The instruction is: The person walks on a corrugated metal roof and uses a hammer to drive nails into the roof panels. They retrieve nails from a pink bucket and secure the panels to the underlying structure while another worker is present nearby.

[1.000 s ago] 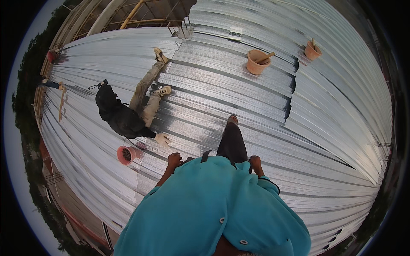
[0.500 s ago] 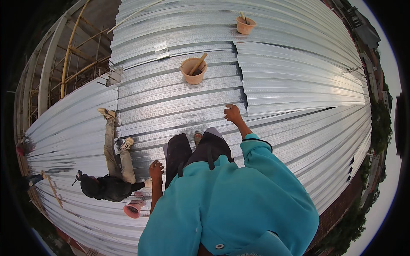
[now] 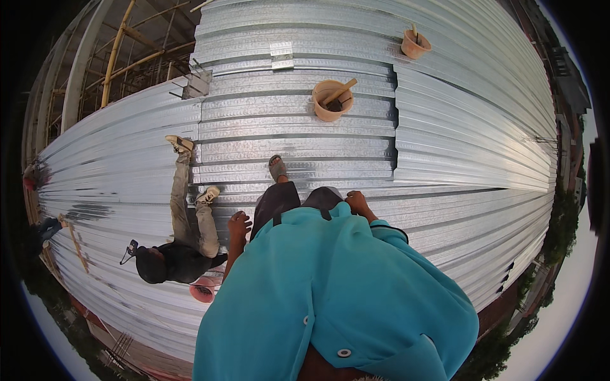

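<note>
My left hand [image 3: 239, 225] hangs beside my dark-trousered left leg, fingers loosely bent and apart, holding nothing. My right hand [image 3: 356, 202] is beside my right thigh with fingers curled in and nothing visible in them. My sandalled foot [image 3: 277, 167] stands on the corrugated metal sheets [image 3: 286, 148]. A co-worker in black [image 3: 178, 265] sits or reclines on the sheets left of me, legs stretched upward in the picture, beside a pink bucket [image 3: 202, 291]. Ahead stands a terracotta-coloured bucket [image 3: 325, 111] with dark contents and a wooden handle in it.
A second bucket [image 3: 414, 49] stands farther ahead. A small metal offcut [image 3: 281, 55] lies on the roof. Bamboo scaffolding [image 3: 114, 51] and concrete beams border an opening at upper left. Another person [image 3: 44, 232] and thin timber [image 3: 78, 247] are at the left edge. Overlapping sheet edges cross the right side.
My view has turned since a second ago. My right hand reached out half a second ago and is now down by my thigh, fingers curled. My foot has stepped forward.
</note>
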Demonstrator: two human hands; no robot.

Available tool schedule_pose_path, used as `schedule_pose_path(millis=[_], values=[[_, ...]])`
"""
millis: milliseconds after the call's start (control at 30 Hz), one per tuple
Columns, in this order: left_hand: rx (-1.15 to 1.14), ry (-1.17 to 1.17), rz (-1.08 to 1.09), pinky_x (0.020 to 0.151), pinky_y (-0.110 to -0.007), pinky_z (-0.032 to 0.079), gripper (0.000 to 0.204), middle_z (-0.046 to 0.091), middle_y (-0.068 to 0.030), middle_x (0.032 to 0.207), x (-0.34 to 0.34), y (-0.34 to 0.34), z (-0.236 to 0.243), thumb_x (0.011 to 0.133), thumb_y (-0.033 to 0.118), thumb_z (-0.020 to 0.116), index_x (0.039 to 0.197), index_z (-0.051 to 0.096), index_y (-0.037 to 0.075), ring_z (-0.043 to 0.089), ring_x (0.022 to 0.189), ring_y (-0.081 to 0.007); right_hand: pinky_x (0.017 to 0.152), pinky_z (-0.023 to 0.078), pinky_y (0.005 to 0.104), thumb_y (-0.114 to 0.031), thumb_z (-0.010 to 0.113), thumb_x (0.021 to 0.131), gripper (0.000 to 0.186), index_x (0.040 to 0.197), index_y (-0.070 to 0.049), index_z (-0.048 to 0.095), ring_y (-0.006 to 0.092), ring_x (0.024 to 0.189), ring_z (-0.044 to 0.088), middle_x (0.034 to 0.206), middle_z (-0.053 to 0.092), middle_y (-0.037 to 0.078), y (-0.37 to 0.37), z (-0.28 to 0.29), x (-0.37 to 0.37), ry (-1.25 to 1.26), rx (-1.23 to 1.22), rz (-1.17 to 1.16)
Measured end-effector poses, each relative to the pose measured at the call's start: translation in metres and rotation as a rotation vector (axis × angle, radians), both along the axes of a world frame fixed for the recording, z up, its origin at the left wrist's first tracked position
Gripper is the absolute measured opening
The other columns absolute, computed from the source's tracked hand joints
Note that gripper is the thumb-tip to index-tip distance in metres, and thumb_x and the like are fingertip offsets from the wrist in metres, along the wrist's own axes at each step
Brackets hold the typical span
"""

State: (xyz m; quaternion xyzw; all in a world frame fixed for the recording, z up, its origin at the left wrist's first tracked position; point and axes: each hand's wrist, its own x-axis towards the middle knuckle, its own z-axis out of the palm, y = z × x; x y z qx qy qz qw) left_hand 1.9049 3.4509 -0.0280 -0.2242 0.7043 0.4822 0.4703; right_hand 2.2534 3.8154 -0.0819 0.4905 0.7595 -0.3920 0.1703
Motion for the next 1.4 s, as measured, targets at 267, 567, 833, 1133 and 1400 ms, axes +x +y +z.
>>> schedule_pose_path(millis=[267, 567, 833, 1133, 1400], values=[[0.122, 0.328, 0.168, 0.069, -0.030, 0.052, 0.045, 0.071, -0.0114, 0.106, -0.169, 0.050, 0.088, 0.093, 0.023, 0.064, 0.132, 0.059, 0.000, 0.069, 0.084, -0.0180, 0.049, 0.052, 0.0345, -0.005, 0.062, 0.090, 0.050, 0.138, 0.005, 0.052, 0.0227, 0.060, 0.066, 0.087, 0.069, 0.016, 0.091, 0.070, -0.291, 0.334, -0.461, -0.494], [-0.112, 0.053, 0.345, 0.049, -0.029, 0.044, 0.037, 0.065, -0.0058, 0.085, -0.144, -0.044, 0.013, 0.094, 0.019, 0.062, 0.127, 0.059, 0.003, 0.061, 0.061, -0.0152, 0.080, 0.057, 0.0422, -0.014, 0.066, 0.083, 0.043, 0.122, 0.004, 0.064, 0.0330, 0.082, 0.073, 0.093, 0.073, 0.023, 0.121, 0.043, -0.347, 0.215, -0.090, 0.223], [-0.192, -0.129, 0.440, 0.051, -0.029, 0.047, 0.041, 0.065, -0.0081, 0.085, -0.109, 0.014, 0.039, 0.094, 0.020, 0.064, 0.130, 0.059, 0.000, 0.062, 0.063, -0.0152, 0.091, 0.054, 0.0490, -0.023, 0.063, 0.084, 0.043, 0.123, -0.005, 0.067, 0.0422, 0.101, 0.069, 0.100, 0.072, 0.027, 0.241, 0.026, -0.366, -0.114, 0.091, 0.349], [-0.348, -0.100, -0.126, 0.099, -0.037, 0.050, 0.050, 0.068, -0.0216, 0.121, -0.177, 0.174, 0.035, 0.094, 0.027, 0.067, 0.131, 0.059, -0.006, 0.066, 0.114, -0.0291, 0.090, 0.054, 0.0510, -0.023, 0.060, 0.086, 0.040, 0.122, -0.005, 0.063, 0.0431, 0.104, 0.066, 0.108, 0.069, 0.027, 0.400, -0.162, -0.486, -0.182, 0.190, 0.498], [-0.595, -0.221, -0.275, 0.102, -0.039, 0.049, 0.048, 0.068, -0.0236, 0.123, -0.208, 0.217, -0.009, 0.093, 0.026, 0.067, 0.128, 0.062, -0.006, 0.066, 0.117, -0.0321, 0.089, 0.053, 0.0501, -0.015, 0.061, 0.085, 0.045, 0.129, -0.009, 0.057, 0.0331, 0.110, 0.063, 0.117, 0.061, 0.015, 0.505, -0.300, -0.492, -0.469, 0.403, 0.733]])
